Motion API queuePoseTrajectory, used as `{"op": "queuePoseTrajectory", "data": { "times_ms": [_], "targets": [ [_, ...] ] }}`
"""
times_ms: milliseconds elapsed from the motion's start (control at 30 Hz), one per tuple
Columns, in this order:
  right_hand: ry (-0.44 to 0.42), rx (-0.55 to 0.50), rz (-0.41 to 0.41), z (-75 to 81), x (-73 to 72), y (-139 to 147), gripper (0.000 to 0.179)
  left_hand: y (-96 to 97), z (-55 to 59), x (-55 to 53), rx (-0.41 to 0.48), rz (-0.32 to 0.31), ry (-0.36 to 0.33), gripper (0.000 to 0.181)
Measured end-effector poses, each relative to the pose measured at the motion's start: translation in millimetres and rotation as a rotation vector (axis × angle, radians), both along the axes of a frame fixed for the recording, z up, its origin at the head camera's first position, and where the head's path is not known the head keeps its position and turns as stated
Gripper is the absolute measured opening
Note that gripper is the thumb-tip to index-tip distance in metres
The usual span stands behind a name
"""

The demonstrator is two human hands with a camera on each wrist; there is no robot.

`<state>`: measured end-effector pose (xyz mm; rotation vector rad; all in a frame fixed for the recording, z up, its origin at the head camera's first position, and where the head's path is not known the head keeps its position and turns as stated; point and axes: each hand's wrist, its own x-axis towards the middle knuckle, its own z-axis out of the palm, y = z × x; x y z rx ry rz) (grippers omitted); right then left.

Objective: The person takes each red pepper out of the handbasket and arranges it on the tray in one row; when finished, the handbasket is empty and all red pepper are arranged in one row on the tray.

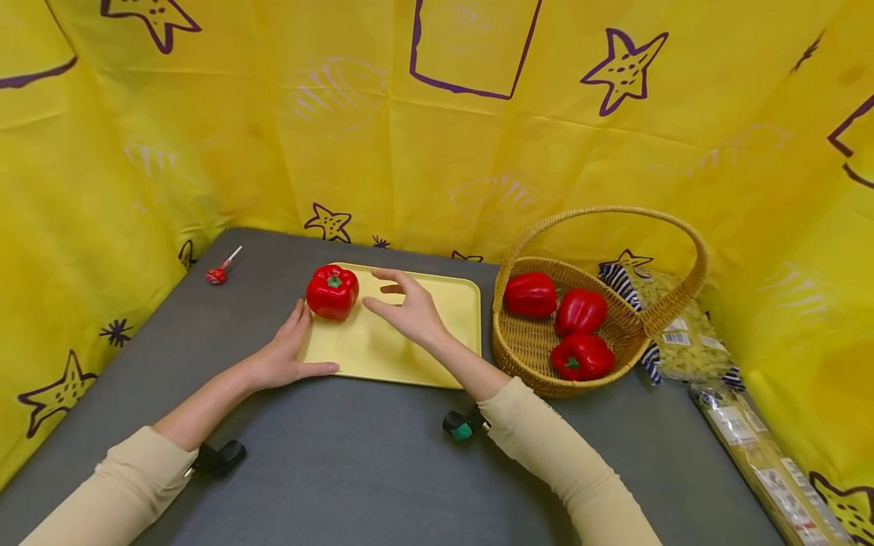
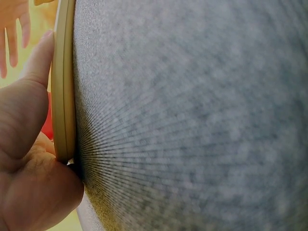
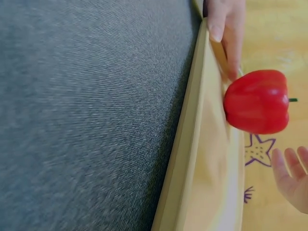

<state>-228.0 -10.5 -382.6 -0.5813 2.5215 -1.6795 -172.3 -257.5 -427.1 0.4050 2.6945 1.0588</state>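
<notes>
A red bell pepper (image 1: 332, 292) stands upright, green stem on top, at the left end of a yellow tray (image 1: 389, 356). My left hand (image 1: 283, 356) rests against the tray's near left corner, fingers stretched along the left side and thumb along the front edge. The left wrist view shows that thumb (image 2: 38, 60) touching the tray rim (image 2: 64, 86). Over the tray, just right of the pepper, hovers my right hand (image 1: 410, 307), thumb and fingers apart with nothing between them. In the right wrist view a gap shows between the pepper (image 3: 257, 102) and the right hand's fingers (image 3: 293, 166).
Right of the tray stands a wicker basket (image 1: 529, 375) with a tall handle, holding three red bell peppers (image 1: 583, 356). Behind it lies a pasta bag (image 1: 690, 341), and a long clear package (image 1: 771, 462) is at the right edge. A lollipop (image 1: 217, 274) lies at far left.
</notes>
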Motion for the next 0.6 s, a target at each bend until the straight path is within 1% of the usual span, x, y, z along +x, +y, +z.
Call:
{"op": "queuePoseTrajectory", "data": {
  "times_ms": [267,600],
  "targets": [
    [0.037,-0.028,0.009,5.2,12.0,22,0.039,-0.2,-0.6,0.1,-0.003,-0.010,0.016,0.122],
    [0.090,-0.082,0.027,14.7,26.2,58,0.024,-1.5,-1.1,-0.1,-0.008,-0.016,0.017,0.121]
  ]
}}
